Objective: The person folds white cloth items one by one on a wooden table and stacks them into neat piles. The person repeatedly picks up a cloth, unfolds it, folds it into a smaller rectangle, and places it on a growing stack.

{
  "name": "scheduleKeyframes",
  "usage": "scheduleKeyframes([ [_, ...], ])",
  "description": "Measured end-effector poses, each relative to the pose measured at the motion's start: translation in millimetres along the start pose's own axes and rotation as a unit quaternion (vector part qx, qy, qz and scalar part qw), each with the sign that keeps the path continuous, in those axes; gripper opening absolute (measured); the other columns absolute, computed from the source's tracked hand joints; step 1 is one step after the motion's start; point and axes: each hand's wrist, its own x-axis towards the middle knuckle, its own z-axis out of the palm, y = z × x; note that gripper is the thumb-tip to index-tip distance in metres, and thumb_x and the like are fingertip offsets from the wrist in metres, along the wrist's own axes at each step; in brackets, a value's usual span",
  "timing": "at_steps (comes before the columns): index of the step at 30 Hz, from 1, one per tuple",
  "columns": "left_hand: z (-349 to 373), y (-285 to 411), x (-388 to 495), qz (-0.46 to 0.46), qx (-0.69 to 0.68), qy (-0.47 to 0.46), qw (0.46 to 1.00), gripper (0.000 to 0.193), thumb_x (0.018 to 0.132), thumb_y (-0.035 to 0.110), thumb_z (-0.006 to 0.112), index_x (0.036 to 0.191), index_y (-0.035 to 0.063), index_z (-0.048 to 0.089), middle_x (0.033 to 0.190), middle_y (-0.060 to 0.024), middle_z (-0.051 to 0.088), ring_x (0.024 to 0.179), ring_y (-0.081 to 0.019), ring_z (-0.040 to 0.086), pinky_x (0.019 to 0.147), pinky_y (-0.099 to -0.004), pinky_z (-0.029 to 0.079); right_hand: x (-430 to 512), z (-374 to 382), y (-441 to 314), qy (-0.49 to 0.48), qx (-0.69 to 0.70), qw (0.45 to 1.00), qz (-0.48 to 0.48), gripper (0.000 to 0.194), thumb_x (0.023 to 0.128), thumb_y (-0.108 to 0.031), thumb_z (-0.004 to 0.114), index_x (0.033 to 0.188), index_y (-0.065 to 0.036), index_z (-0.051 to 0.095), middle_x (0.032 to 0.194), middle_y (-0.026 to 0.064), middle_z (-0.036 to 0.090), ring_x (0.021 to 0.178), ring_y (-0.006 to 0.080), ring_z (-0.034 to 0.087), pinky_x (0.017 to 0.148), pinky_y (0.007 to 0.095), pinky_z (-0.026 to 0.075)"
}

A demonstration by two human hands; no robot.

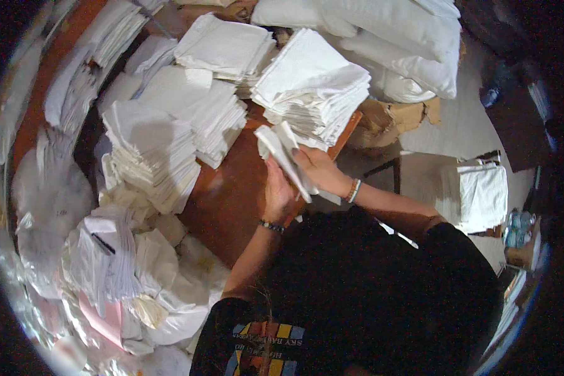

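Both hands are raised over the near right edge of a reddish-brown wooden table (225,202), with folded white cloth (282,152) between them. My left hand (279,190) supports the cloth from the left and below. On its other side my right hand (322,171) grips it, thumb toward the upper fold. Whether it is one piece or several layers, I cannot tell. Just beyond my hands lies a tall stack of white cloths (312,80), fanned at its near edge. Another stack of white cloths (155,145) stands to the left, with a further stack (225,44) behind.
White stuffed sacks (399,51) lie at the upper right above torn cardboard (402,117). A separate white cloth pile (481,199) sits at the right, near plastic bottles (519,228). At the lower left, a dark slim object (103,244) rests on a bundle, near a pink sheet (105,319).
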Motion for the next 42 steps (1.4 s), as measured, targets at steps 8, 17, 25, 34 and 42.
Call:
scheduleKeyframes([
  [8, 33, 63, 17, 0.197, 0.206, -0.109, 0.952, 0.104, 0.092, 0.083, 0.011, 0.162, 0.0067, 0.012, 0.168, -0.0105, 0.017, 0.154, -0.0286, 0.016, 0.125, -0.0398, 0.003, 21, 28, -56, 0.162, 0.187, 0.960, -0.128, 0.046, 0.106, -0.037, 0.051, 0.128, 0.002, 0.061, 0.109, 0.0127, 0.069, 0.098, 0.0186, 0.062, 0.090, 0.0362, 0.050],
  [17, 79, 128, 88, 0.549, 0.045, 0.064, 0.832, 0.022, 0.100, 0.015, 0.050, 0.116, 0.0018, 0.058, 0.129, -0.0112, 0.057, 0.115, -0.0224, 0.053, 0.099, -0.0366, 0.043, 137, -95, -213, 0.208, 0.364, 0.898, -0.132, 0.057, 0.096, -0.041, 0.061, 0.128, 0.006, 0.055, 0.118, 0.0217, 0.065, 0.108, 0.0322, 0.063, 0.093, 0.0452, 0.049],
  [25, 88, 50, 185, 0.268, 0.636, -0.111, 0.715, 0.036, 0.090, 0.014, 0.066, 0.125, 0.0199, 0.065, 0.092, -0.0092, 0.074, 0.083, -0.0259, 0.073, 0.071, -0.0361, 0.055, 182, -163, -185, 0.210, 0.425, 0.822, -0.314, 0.055, 0.102, -0.037, 0.053, 0.139, 0.002, 0.046, 0.122, 0.0142, 0.064, 0.112, 0.0287, 0.062, 0.099, 0.0433, 0.049],
  [34, 14, -30, 137, 0.219, 0.850, -0.235, 0.418, 0.091, 0.072, 0.053, 0.078, 0.153, 0.0298, 0.042, 0.159, -0.0206, 0.032, 0.146, -0.0535, 0.024, 0.109, -0.0800, -0.008, 102, -80, 71, 0.297, 0.491, 0.819, 0.003, 0.047, 0.103, -0.019, 0.052, 0.145, -0.003, 0.038, 0.137, 0.0148, 0.056, 0.124, 0.0296, 0.056, 0.104, 0.0471, 0.048],
  [42, 33, 36, 146, -0.003, 0.604, -0.268, 0.751, 0.048, 0.081, 0.052, 0.073, 0.112, 0.0160, 0.076, 0.136, -0.0112, 0.062, 0.132, -0.0346, 0.049, 0.114, -0.0581, 0.025, 99, -112, 98, 0.258, 0.458, 0.851, -0.006, 0.036, 0.104, -0.024, 0.055, 0.134, -0.005, 0.052, 0.118, 0.0097, 0.066, 0.105, 0.0231, 0.065, 0.087, 0.0405, 0.056],
])
